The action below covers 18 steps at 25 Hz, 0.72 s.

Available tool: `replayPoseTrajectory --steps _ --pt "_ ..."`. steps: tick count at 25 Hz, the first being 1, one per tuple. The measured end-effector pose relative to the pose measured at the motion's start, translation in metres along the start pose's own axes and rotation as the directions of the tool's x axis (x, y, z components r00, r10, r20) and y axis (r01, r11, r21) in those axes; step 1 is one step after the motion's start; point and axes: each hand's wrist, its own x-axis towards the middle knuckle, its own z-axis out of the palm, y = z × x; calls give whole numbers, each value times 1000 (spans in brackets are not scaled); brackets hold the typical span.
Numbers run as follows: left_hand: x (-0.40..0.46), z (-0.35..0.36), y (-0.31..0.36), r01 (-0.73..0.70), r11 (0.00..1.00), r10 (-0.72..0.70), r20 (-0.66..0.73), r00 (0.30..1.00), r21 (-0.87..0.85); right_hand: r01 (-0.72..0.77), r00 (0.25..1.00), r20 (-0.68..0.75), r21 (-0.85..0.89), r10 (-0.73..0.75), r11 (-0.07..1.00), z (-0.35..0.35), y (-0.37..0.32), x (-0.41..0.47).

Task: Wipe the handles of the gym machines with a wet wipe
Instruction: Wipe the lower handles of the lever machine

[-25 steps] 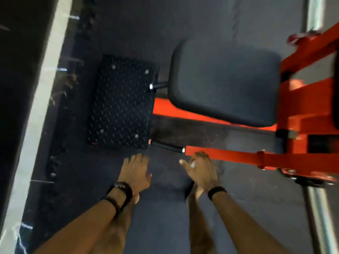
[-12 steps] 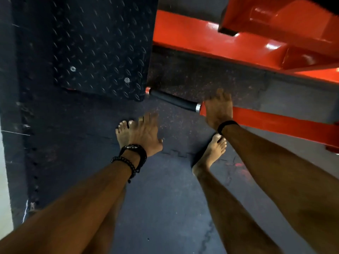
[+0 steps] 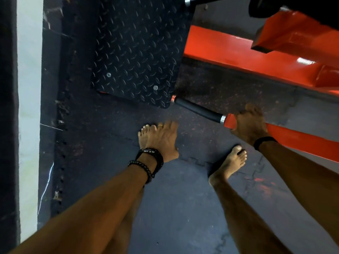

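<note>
A black rubber handle (image 3: 198, 110) with a chrome collar sticks out from the end of an orange bar (image 3: 302, 140) low over the floor. My right hand (image 3: 249, 123) grips the orange bar just right of the collar, fingers curled round it. No wet wipe shows; anything under that palm is hidden. My left hand (image 3: 161, 138) hovers with straight fingers to the left of the handle, above my left foot, and holds nothing.
A black tread plate (image 3: 139, 52) lies beyond the handle's tip. The machine's orange frame (image 3: 238, 54) runs across the upper right. My bare feet (image 3: 229, 165) stand on dark rubber floor tiles. A white strip (image 3: 29, 107) runs along the left.
The view dropped from the seat pad to floor level. My right hand went from near the bar to gripping its end. My left hand stayed open beside it.
</note>
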Motion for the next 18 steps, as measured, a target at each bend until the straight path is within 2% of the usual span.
replayPoseTrajectory --steps 6,12,15,18 --pt "-6 1 30 -92 994 89 50 995 56 11 1000 17 75 -13 997 2 4 3" --pt "18 5 44 -112 992 107 87 991 64 -42 974 228 98 19 994 -9 7 16" --pt "24 9 55 -119 993 118 112 987 6 -30 984 178 104 11 994 -6 10 13" --pt "25 9 68 -154 988 156 90 984 -35 -30 982 189 102 11 994 -5 11 10"
